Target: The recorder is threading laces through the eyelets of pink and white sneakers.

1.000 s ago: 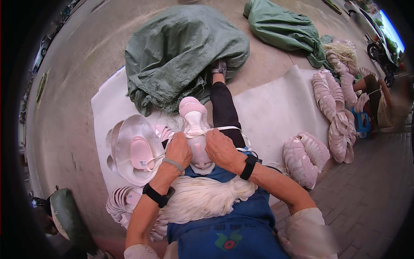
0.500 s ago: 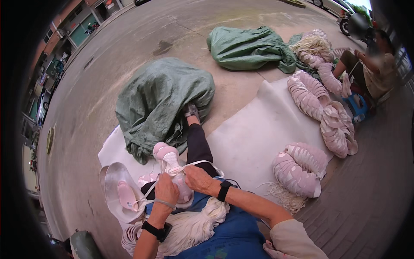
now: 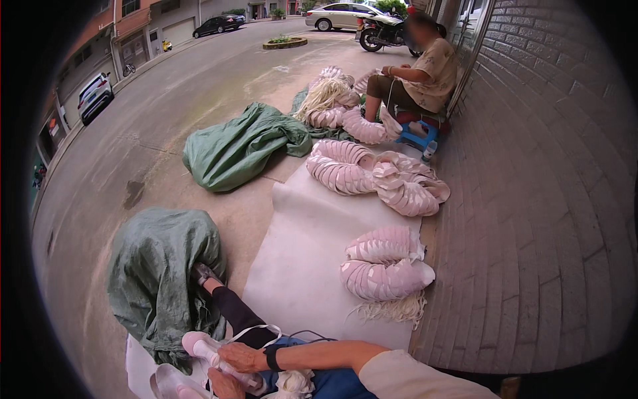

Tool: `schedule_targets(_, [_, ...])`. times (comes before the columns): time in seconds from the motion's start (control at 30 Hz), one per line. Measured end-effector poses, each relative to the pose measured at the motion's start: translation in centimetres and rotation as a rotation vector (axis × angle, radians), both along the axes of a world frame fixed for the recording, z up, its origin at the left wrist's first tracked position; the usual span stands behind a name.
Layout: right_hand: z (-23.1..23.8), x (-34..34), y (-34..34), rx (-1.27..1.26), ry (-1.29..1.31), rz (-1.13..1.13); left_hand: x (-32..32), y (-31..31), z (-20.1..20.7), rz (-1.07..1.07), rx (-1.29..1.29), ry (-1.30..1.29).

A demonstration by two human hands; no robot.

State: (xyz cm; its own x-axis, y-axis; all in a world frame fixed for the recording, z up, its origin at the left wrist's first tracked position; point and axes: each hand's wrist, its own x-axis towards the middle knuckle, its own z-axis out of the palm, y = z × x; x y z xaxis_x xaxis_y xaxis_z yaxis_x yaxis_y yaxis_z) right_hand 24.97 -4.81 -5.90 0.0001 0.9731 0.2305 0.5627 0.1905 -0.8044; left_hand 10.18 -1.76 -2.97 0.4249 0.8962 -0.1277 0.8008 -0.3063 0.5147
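A pink and white shoe upper (image 3: 201, 344) lies in my lap at the lower edge. My right hand (image 3: 242, 357) is over its middle with fingers closed; a white shoelace (image 3: 266, 328) loops out beside that hand. Just below, my left hand (image 3: 224, 384) is curled against the shoe upper, partly cut off by the picture's edge. What its fingertips pinch is mostly hidden. Left of it is a pale, shallow container (image 3: 161, 380) with a pink piece (image 3: 188, 392) in it. A bundle of white laces (image 3: 294, 384) rests on my blue apron.
A green sack (image 3: 159, 266) stands by my outstretched foot, another (image 3: 239, 149) lies farther off. On the white sheet (image 3: 292, 266) are curved rows of nested pink uppers (image 3: 389, 276). A person (image 3: 425, 73) sits beyond, near a blue stool (image 3: 419, 136). A brick wall (image 3: 531, 199) runs along the right.
My view has swung up and right, so my hands now sit at the lower edge. My hands, pulling the lace apart before, are now closer together over the shoe upper.
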Motion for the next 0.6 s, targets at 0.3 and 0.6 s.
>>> schedule_targets(0.3, [-2.0, 0.3, 2.1, 0.005, -0.093, -0.051, -1.3, 1.4, -0.7, -0.139, 0.097, 0.106])
schedule_targets(0.6, [-0.2, -0.4, -0.2, 0.035, -0.095, -0.205, -0.7, 1.1, 1.8, -0.133, 0.076, 0.145])
